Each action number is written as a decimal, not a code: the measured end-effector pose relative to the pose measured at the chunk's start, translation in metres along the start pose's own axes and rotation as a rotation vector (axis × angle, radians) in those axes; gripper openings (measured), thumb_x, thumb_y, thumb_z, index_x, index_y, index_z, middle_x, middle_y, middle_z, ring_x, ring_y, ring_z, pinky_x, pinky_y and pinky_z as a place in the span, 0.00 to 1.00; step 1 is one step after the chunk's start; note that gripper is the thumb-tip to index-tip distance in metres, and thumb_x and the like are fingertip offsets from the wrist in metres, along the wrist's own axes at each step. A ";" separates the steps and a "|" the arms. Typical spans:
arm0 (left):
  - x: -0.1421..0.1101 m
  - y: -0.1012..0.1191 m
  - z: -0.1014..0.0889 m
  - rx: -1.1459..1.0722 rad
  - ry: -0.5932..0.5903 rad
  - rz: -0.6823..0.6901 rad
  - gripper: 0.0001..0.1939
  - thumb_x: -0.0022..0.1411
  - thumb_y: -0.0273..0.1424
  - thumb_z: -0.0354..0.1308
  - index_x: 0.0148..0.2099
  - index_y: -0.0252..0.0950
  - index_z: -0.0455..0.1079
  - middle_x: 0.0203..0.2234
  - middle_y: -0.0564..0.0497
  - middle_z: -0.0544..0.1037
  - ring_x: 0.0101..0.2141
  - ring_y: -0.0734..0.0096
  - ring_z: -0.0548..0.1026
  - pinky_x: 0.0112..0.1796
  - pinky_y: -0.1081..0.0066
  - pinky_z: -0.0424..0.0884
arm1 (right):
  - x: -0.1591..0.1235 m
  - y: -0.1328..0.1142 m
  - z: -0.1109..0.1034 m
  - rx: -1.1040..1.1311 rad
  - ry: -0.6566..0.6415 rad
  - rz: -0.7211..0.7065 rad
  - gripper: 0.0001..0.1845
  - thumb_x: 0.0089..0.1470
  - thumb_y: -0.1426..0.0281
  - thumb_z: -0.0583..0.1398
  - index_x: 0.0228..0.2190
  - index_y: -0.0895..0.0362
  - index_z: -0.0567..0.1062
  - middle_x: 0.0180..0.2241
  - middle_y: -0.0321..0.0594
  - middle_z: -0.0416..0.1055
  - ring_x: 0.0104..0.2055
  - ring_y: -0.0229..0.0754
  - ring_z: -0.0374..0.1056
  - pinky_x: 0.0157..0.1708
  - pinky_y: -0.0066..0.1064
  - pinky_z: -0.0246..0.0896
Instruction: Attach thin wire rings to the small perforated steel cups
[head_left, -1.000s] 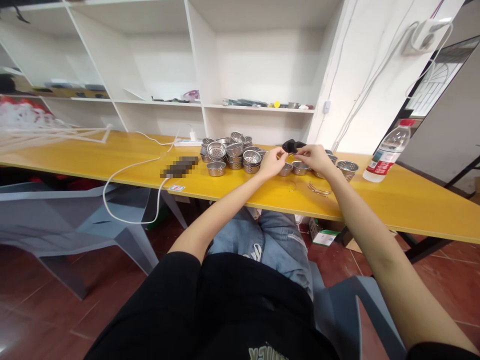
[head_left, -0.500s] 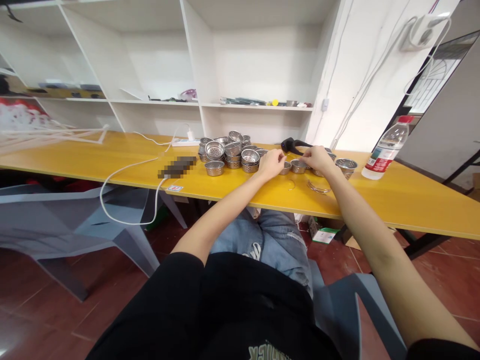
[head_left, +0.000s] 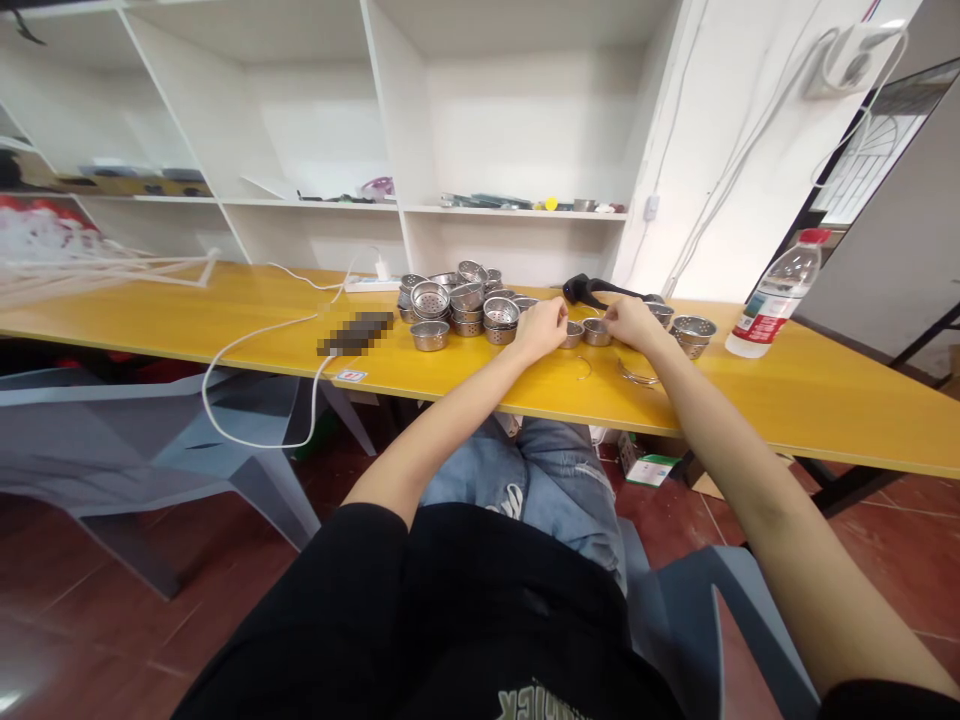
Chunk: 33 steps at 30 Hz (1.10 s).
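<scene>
My left hand (head_left: 545,328) is closed in a pinch beside the stacked perforated metal cups (head_left: 501,314). Opposite it, my right hand (head_left: 628,322) also pinches, fingertips turned inward. Whatever lies between the fingers is too thin or hidden to make out. Two small metal cups stand between the hands, the closer one to the right hand (head_left: 597,332) and the other by the left fingertips (head_left: 571,335). On the table below lie several curved thin wires (head_left: 637,376) and a single fine curved wire (head_left: 583,369). More perforated cups (head_left: 693,334) stand right of my right hand.
A black-handled object (head_left: 592,289) lies behind the hands. To the right stands a water bottle (head_left: 777,292). A pixelated dark device (head_left: 355,334) with a white cable (head_left: 214,400) is on the left of the yellow table (head_left: 817,400). White shelves (head_left: 510,214) rise behind.
Both hands stay almost in place; the right one shifts very slightly. The cups and wires have not visibly moved.
</scene>
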<state>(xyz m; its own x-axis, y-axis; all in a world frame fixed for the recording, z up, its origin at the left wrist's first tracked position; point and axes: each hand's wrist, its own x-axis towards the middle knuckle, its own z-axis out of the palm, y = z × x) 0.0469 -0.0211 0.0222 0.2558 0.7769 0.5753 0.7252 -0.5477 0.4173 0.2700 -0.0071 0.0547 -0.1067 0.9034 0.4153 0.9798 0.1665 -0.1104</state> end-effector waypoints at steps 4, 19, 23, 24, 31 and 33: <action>0.000 -0.001 0.000 -0.011 -0.012 0.005 0.08 0.75 0.31 0.58 0.48 0.39 0.78 0.46 0.41 0.85 0.48 0.53 0.81 0.55 0.60 0.74 | 0.000 0.001 0.000 -0.010 0.005 -0.001 0.12 0.59 0.76 0.65 0.40 0.62 0.89 0.39 0.57 0.86 0.48 0.59 0.81 0.53 0.42 0.76; 0.002 -0.001 -0.001 0.064 -0.005 0.013 0.09 0.75 0.31 0.57 0.47 0.39 0.79 0.48 0.40 0.85 0.51 0.49 0.80 0.53 0.58 0.74 | -0.006 -0.019 -0.011 0.160 0.114 -0.146 0.14 0.63 0.70 0.62 0.37 0.59 0.89 0.38 0.51 0.85 0.42 0.54 0.79 0.49 0.40 0.72; 0.002 -0.001 -0.004 0.077 -0.003 0.017 0.09 0.76 0.30 0.56 0.48 0.39 0.79 0.49 0.40 0.84 0.52 0.50 0.80 0.54 0.58 0.74 | 0.001 -0.024 -0.005 0.198 0.055 -0.301 0.13 0.59 0.69 0.63 0.37 0.58 0.90 0.39 0.47 0.85 0.42 0.51 0.77 0.49 0.38 0.70; 0.002 -0.001 -0.004 0.074 -0.001 0.018 0.09 0.76 0.30 0.56 0.48 0.39 0.79 0.50 0.40 0.84 0.52 0.51 0.80 0.55 0.58 0.73 | 0.002 -0.024 -0.004 0.188 0.043 -0.330 0.13 0.59 0.69 0.63 0.36 0.57 0.90 0.38 0.47 0.85 0.42 0.51 0.76 0.49 0.39 0.70; 0.004 -0.002 -0.007 0.006 0.019 0.029 0.07 0.75 0.29 0.58 0.45 0.39 0.78 0.50 0.41 0.83 0.55 0.49 0.78 0.58 0.57 0.72 | 0.004 -0.024 0.001 0.220 0.092 -0.321 0.12 0.60 0.70 0.64 0.35 0.57 0.90 0.40 0.48 0.83 0.42 0.51 0.75 0.50 0.41 0.70; 0.003 0.000 -0.009 -0.025 0.056 0.038 0.07 0.76 0.29 0.57 0.48 0.39 0.77 0.52 0.40 0.83 0.57 0.49 0.77 0.59 0.57 0.71 | 0.004 -0.024 0.001 0.237 0.127 -0.296 0.12 0.60 0.70 0.64 0.36 0.58 0.90 0.41 0.50 0.83 0.44 0.53 0.76 0.51 0.42 0.71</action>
<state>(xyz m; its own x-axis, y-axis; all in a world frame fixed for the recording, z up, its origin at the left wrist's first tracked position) 0.0421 -0.0212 0.0303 0.2465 0.7371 0.6292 0.6992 -0.5848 0.4112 0.2457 -0.0076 0.0585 -0.3425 0.7489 0.5673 0.8421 0.5125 -0.1682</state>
